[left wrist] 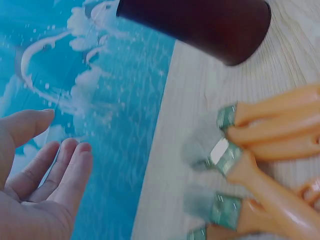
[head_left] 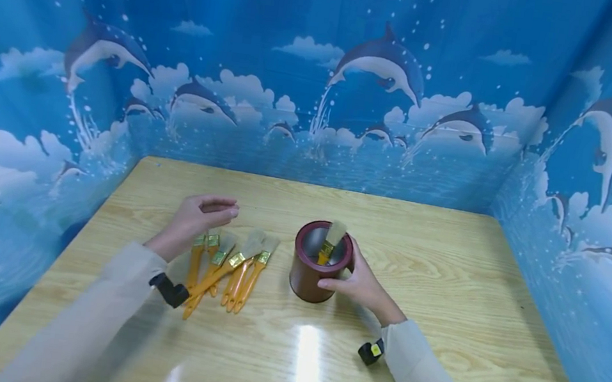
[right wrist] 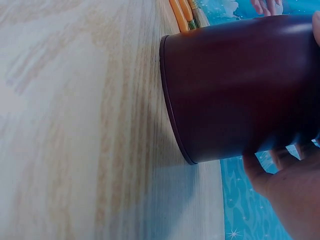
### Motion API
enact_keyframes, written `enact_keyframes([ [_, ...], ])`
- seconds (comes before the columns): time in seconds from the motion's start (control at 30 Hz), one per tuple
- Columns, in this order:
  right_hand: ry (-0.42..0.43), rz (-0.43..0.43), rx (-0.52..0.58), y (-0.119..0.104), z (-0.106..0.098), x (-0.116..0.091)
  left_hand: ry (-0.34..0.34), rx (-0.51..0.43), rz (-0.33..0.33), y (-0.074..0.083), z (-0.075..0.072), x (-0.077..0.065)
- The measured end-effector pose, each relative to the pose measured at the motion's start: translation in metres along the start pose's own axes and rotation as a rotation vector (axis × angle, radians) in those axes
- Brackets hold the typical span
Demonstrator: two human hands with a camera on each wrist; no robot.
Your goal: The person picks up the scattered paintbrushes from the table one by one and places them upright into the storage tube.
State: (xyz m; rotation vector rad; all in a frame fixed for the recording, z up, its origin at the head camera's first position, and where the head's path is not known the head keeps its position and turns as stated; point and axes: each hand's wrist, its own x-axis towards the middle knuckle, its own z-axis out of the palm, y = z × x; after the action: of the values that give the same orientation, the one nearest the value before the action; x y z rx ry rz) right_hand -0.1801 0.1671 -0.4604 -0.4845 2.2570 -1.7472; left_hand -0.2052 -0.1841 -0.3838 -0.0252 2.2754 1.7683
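Note:
A dark reddish-brown round container [head_left: 305, 283] stands upright on the table. My right hand [head_left: 361, 286] grips it from the right side, thumb at the front; the right wrist view shows fingers [right wrist: 257, 175] curled about its wall. One paintbrush [head_left: 327, 250] leans inside the container, bristles up, its handle mostly hidden. To the left, several paintbrushes [head_left: 248, 285] with orange handles and gold ferrules lie in an overlapping heap, bristles away from me. Over the far end of this heap is my left hand [head_left: 194, 220], holding nothing, its fingers loosely bent and apart from the thumb in the left wrist view.
The light wood-grain table [head_left: 421, 245] runs back to a blue curtain [head_left: 288, 150] with dolphins and clouds, which also hangs along both sides. A wrist camera [head_left: 171, 290] sits close over the handles of the brushes at the left. Glare shows on the table's front.

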Motion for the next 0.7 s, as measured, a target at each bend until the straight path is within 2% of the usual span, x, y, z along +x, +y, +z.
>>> enact_keyframes([
  [0.23,0.005,0.002,-0.008,0.001,0.0,-0.001,0.028,0.001,0.003,-0.02,-0.019,-0.006],
  [0.4,0.004,0.009,-0.015,0.001,-0.001,-0.001,0.054,-0.008,-0.023,-0.031,-0.028,-0.008],
  [0.57,-0.005,0.021,-0.019,0.0,-0.001,0.0,0.088,0.025,-0.063,-0.043,-0.037,-0.01],
  [0.7,-0.013,0.02,-0.028,-0.007,0.0,-0.001,0.104,0.029,-0.09,-0.051,-0.042,-0.011],
])
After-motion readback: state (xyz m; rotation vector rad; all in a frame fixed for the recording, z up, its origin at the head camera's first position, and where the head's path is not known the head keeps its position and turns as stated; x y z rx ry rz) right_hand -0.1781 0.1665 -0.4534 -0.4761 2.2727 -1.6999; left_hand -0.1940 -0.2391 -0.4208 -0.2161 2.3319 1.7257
